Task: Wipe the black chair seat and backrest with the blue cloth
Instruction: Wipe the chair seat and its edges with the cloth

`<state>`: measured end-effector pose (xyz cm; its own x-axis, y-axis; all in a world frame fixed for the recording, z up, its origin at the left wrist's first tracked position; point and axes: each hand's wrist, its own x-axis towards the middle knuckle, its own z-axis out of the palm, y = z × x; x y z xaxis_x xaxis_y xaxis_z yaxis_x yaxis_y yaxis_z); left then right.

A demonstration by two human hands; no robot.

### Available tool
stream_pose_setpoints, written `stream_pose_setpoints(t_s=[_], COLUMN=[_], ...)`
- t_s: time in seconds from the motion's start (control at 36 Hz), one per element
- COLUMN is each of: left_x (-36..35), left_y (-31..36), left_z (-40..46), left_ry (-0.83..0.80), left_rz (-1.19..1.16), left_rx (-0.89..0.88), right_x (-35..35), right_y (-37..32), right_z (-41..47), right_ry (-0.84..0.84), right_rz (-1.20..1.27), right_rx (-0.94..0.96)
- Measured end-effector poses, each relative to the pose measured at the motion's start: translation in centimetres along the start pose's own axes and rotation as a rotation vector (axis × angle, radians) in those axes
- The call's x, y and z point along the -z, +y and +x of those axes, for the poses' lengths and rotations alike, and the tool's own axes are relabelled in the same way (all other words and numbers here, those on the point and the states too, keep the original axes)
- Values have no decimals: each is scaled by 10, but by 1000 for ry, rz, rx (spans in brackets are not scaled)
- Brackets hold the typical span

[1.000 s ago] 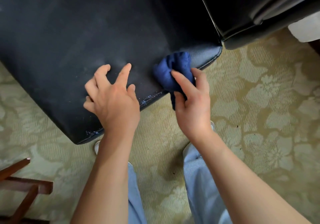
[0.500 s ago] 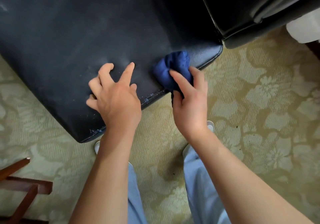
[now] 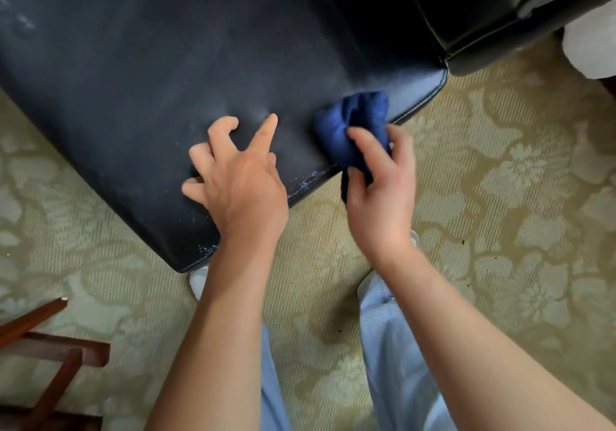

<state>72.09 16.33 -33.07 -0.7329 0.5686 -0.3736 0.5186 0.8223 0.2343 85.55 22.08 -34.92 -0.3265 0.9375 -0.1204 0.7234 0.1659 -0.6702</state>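
Fingers [image 3: 361, 142] of the right hand [image 3: 383, 194] are curling round the blue cloth [image 3: 350, 120], thumb on the near side, pinching it into a bunched wad. The wad is pressing on the black chair seat [image 3: 166, 63] right at its front edge, near the seat's right front corner; a tail of cloth is hanging down past the edge under the palm.

Left hand [image 3: 240, 180] is sitting on the seat just left of the cloth, not touching it. Its fingers are spreading wide and holding nothing: index finger is pointing forward, the others are bending at the knuckles with tips digging into the upholstery. Heel of that hand is hanging over the front edge.

Seat surface is showing a dusty grey film and pale smears. Front edge is showing cracked, flaking spots between the two hands and near the left front corner.

A second black padded piece [image 3: 500, 13] is sitting at upper right, touching the seat's far right corner; cannot tell if it is the backrest.

Floor is a green patterned carpet [image 3: 500, 197]. Light blue trouser legs [image 3: 393, 347] and white shoe tips are showing below the arms. Dark wooden frame [image 3: 50, 357] is sitting at lower left, well apart from the chair.
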Motion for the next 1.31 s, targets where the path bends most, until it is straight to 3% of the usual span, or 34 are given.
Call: stream_pose_setpoints(t_s=[0.17,0.31,0.5,0.58,0.72,0.97,1.31], left_x=[0,6,18,17,12,16,17], left_y=[1,-13,-52,-67,-78,-83,-92], left_z=[-6,-10,-13,-11,-15,-13,-14], left_ry=[-6,60,157,123,114,94,68], left_rz=[3,-112,-152,-206,-253,-239,-231], left_rx=[-16,-46,257,315,258,253,202], right_x=[-1,17,19,17,5,-24,-2], right_y=[-3,6,7,8,-5,-30,-15], right_z=[-12,12,25,22,7,-48,-7], right_ry=[-84,82,105,111,99,-153,71], right_rz=[21,-19,-13,-10,-38,-15,-11], right_rx=[26,-42,-106,-110,-81,50,-64])
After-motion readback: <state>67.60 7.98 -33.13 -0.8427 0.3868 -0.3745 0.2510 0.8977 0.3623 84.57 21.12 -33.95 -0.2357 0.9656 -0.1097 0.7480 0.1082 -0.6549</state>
